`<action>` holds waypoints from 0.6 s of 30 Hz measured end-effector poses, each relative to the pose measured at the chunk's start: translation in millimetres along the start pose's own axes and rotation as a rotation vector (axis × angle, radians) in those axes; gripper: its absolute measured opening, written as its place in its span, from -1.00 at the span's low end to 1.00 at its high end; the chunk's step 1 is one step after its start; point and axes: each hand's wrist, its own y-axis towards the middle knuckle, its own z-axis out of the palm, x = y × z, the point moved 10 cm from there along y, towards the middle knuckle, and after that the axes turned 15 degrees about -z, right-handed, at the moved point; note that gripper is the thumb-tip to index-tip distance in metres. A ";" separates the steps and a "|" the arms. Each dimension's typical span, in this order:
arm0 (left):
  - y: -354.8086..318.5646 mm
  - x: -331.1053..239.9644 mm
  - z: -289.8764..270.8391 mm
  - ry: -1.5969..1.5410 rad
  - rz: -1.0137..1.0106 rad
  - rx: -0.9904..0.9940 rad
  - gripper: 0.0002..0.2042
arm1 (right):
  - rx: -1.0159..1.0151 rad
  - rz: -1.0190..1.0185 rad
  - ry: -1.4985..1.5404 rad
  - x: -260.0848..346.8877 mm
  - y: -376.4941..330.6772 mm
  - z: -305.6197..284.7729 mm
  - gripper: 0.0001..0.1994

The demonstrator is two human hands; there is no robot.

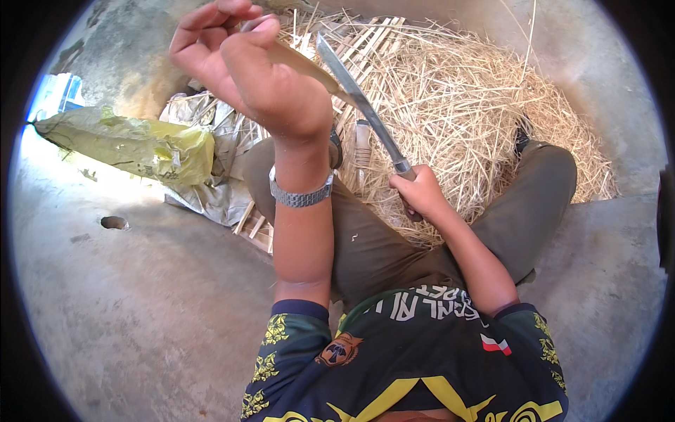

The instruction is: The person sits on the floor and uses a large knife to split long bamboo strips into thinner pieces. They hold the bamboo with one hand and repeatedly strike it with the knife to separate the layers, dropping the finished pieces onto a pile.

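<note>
My left hand point(256, 74) is raised at the upper left, fingers curled around a flat pale strip that looks like bamboo point(304, 65). Part of the strip is hidden behind the hand and wrist. In my right hand point(425, 194) is the handle of a long knife point(376, 121), its blade pointing up and to the left. The blade's edge meets or crosses the strip's lower end; contact is hard to tell. Between my legs lies a second tool with a cord-wrapped handle point(363, 151), partly covered by shavings.
A wide heap of straw-coloured shavings point(457, 105) spreads in front of me, with split slats point(376, 39) at its far side. A yellow plastic sack point(126, 144) and a crumpled grey sheet point(218, 202) lie to the left. The concrete floor has a small hole point(114, 223).
</note>
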 end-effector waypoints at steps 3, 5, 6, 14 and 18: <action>2.6 1.5 -3.9 0.040 0.043 0.015 -0.77 | -0.088 -0.163 -0.039 11.8 -1.8 -5.6 -0.72; 3.7 2.0 -6.4 0.043 0.034 0.006 -0.74 | -0.127 -0.241 0.024 21.6 -6.3 -6.2 -0.72; 4.2 3.1 -6.6 0.027 0.004 -0.006 -0.71 | -0.154 -0.285 0.091 28.3 -9.9 -6.9 -0.72; 6.5 6.4 -2.7 -0.091 -0.038 -0.002 -0.62 | 0.013 0.000 0.085 -9.0 -6.9 9.9 -0.71; 8.1 4.9 -14.6 -0.018 -0.040 -0.053 -0.64 | -0.101 -0.286 -0.122 19.9 -7.1 -4.0 -0.68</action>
